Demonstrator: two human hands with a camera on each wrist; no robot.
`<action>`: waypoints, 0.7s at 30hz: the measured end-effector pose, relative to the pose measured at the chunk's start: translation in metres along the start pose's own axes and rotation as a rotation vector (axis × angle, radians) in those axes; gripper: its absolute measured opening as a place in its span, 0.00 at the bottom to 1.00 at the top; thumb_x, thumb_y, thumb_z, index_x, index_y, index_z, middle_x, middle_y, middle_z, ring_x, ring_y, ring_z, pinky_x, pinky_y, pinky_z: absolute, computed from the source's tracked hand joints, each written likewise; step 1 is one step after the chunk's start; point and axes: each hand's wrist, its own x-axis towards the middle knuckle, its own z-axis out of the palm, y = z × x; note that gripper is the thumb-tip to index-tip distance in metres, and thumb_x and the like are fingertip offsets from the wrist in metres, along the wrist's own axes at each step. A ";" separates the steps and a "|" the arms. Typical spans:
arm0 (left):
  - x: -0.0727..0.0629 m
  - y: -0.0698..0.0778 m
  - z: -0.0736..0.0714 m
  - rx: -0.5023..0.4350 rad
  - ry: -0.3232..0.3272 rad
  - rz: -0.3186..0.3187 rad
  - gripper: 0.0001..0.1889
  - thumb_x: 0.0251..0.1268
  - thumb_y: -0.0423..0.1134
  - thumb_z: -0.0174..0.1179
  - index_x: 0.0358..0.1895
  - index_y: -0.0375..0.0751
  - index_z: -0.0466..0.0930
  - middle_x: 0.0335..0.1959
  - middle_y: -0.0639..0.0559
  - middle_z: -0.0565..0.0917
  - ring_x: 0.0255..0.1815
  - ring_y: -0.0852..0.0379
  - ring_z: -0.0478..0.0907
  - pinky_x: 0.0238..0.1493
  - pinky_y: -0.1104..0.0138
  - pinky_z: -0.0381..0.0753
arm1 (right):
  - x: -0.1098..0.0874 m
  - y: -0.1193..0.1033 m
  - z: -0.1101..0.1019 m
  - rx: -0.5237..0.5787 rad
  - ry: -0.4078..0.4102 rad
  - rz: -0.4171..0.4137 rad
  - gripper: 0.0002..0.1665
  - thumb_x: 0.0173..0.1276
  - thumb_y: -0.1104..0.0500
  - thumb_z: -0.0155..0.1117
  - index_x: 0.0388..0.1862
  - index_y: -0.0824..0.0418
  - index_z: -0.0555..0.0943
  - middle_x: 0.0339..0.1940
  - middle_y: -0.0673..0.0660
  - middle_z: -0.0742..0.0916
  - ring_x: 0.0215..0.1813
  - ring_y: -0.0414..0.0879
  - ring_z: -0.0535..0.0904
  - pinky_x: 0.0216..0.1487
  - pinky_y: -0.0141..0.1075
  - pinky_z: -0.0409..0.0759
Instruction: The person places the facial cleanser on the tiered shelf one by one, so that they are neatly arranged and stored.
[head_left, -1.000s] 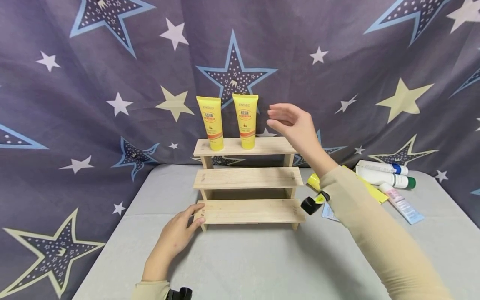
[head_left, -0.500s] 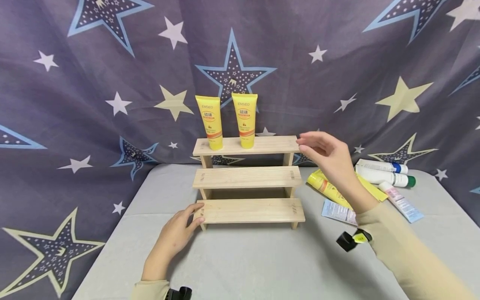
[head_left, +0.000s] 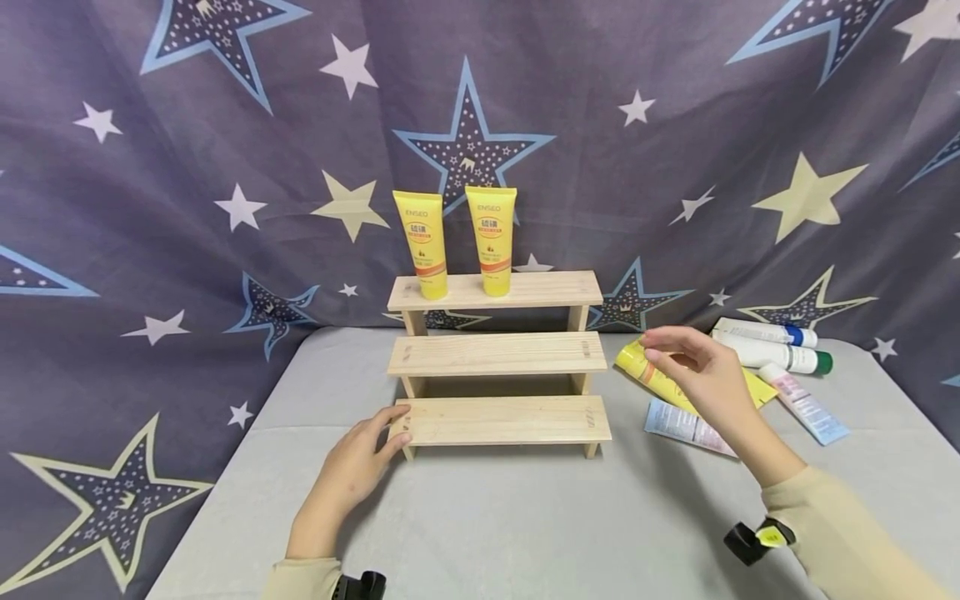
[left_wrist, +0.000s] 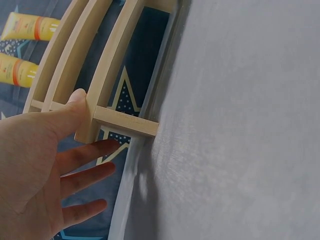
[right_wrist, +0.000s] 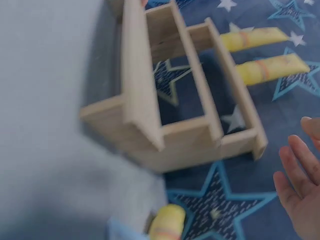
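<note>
A three-step wooden display rack (head_left: 495, 354) stands on the table, with two yellow tubes (head_left: 423, 250) upright on its top step. My left hand (head_left: 351, 467) holds the left end of the lowest step; in the left wrist view its thumb (left_wrist: 76, 102) lies against the board and the other fingers spread past the end. My right hand (head_left: 697, 375) hovers over the tubes at the right, fingers loosely bent with nothing between them. Below it lie yellow tubes (head_left: 656, 379) and a light blue and pink tube (head_left: 686, 427), partly covered by the hand in the head view.
Farther right lie a white tube with a green cap (head_left: 772, 354), one with a blue cap (head_left: 757, 331) and another pink and blue tube (head_left: 806, 406). A star-patterned curtain (head_left: 285, 125) hangs behind the grey-covered table (head_left: 487, 525).
My right hand has moved from beside the tubes on the top step down and right to over the lying tubes. My left hand stays at the rack's lowest step.
</note>
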 end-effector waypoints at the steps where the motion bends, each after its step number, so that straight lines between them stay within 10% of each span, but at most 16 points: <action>1: 0.000 0.000 0.000 0.000 -0.001 0.000 0.27 0.75 0.56 0.51 0.73 0.53 0.67 0.67 0.42 0.74 0.66 0.35 0.70 0.63 0.37 0.67 | -0.003 0.004 -0.002 -0.017 -0.001 0.007 0.13 0.69 0.66 0.67 0.50 0.70 0.82 0.42 0.44 0.88 0.44 0.31 0.82 0.46 0.22 0.79; 21: -0.001 0.000 0.000 -0.003 -0.004 -0.008 0.28 0.75 0.56 0.51 0.73 0.53 0.66 0.67 0.41 0.74 0.66 0.35 0.70 0.63 0.37 0.67 | -0.045 0.073 -0.026 -0.246 -0.073 0.113 0.12 0.65 0.68 0.70 0.47 0.69 0.84 0.44 0.64 0.88 0.42 0.29 0.80 0.44 0.21 0.77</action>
